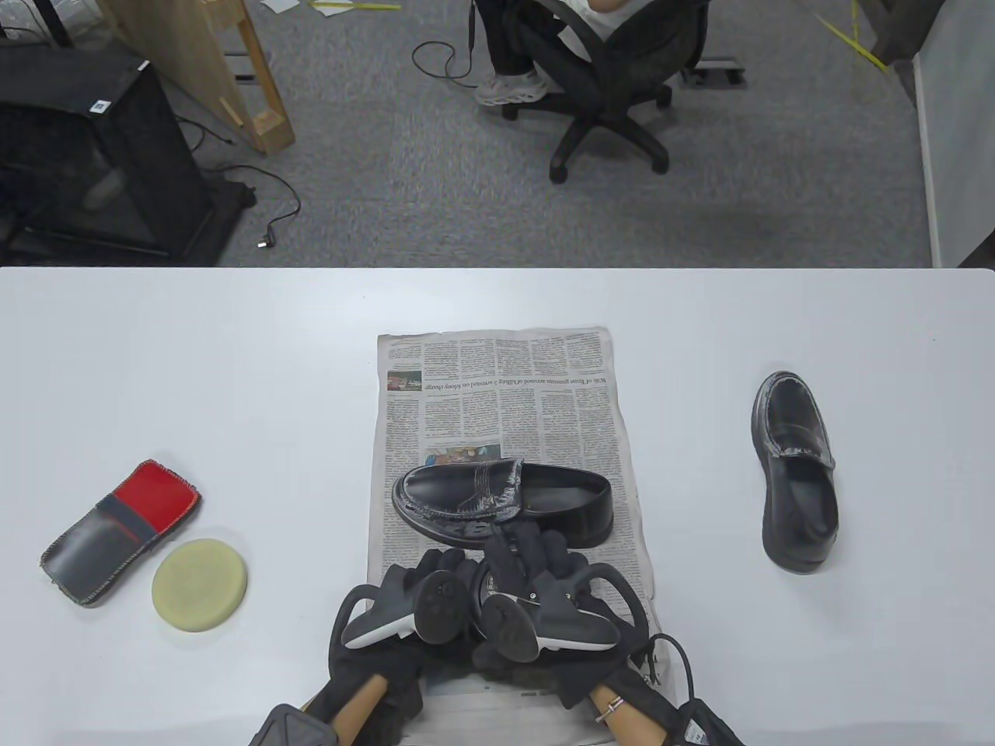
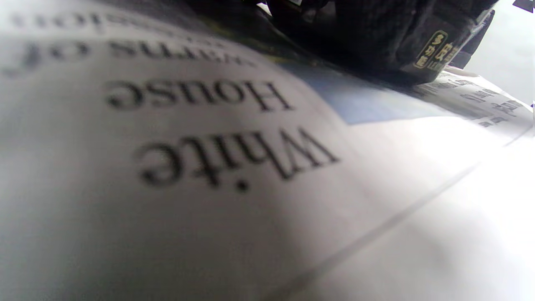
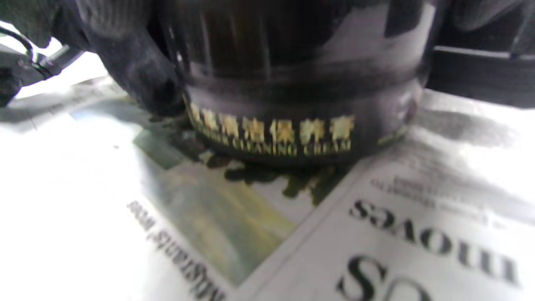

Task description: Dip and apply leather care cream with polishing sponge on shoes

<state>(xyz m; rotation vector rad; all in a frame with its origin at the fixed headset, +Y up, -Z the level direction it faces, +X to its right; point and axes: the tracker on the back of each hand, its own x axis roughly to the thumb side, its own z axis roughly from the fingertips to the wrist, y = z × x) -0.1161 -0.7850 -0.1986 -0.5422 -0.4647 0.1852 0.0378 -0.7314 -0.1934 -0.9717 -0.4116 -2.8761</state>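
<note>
A black jar of cleaning cream [image 3: 292,104] with gold lettering stands on the newspaper [image 1: 497,388]. In the table view both hands cover it. My left hand [image 1: 435,575] and right hand [image 1: 525,556] meet over the jar just in front of a black loafer [image 1: 497,501] lying on the paper. Gloved fingers [image 3: 133,71] of my right hand wrap the jar's upper part. The jar's edge [image 2: 434,50] shows in the left wrist view under dark glove. A round yellow polishing sponge [image 1: 200,584] lies on the table to the left, untouched.
A second black loafer [image 1: 797,474] lies on the table at the right. A red and grey stitched cloth pad [image 1: 120,530] lies beside the sponge. The table's far edge [image 1: 497,269] borders a carpeted floor with an office chair [image 1: 606,93].
</note>
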